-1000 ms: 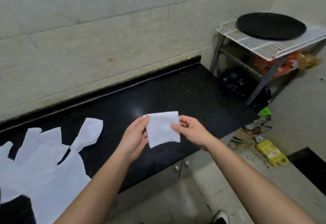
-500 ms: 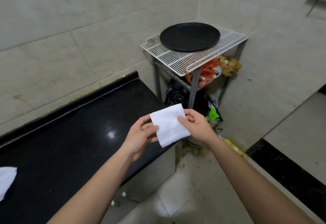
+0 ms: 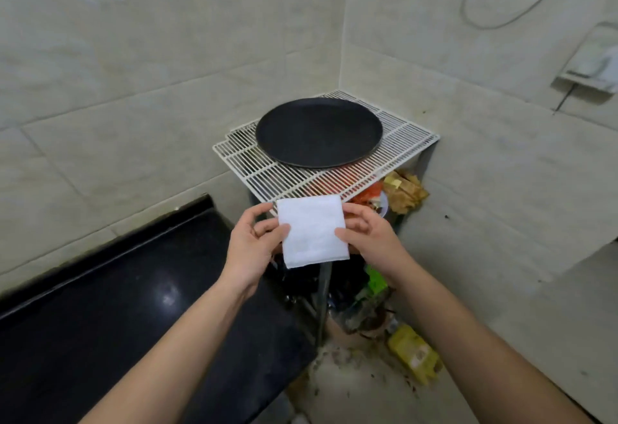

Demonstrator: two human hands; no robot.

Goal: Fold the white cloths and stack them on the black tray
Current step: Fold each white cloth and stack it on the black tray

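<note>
Here was a white cloth [image 3: 312,231].
Left hand [image 3: 254,243] pinched its nine o'clock edge, right hand [image 3: 368,239] the three; black tray [image 3: 317,131] lay at twelve.

Below black tray [image 3: 317,132]: person's 2 forearms bare, wrist to frame edge; left hand [image 3: 252,244], right hand [image 3: 369,239] bare.

Dim, soft light; glare on countertop [image 3: 167,293]; wide-angle edge distortion.

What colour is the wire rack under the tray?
White wire rack, seen in the head view, beneath the black tray.
</note>
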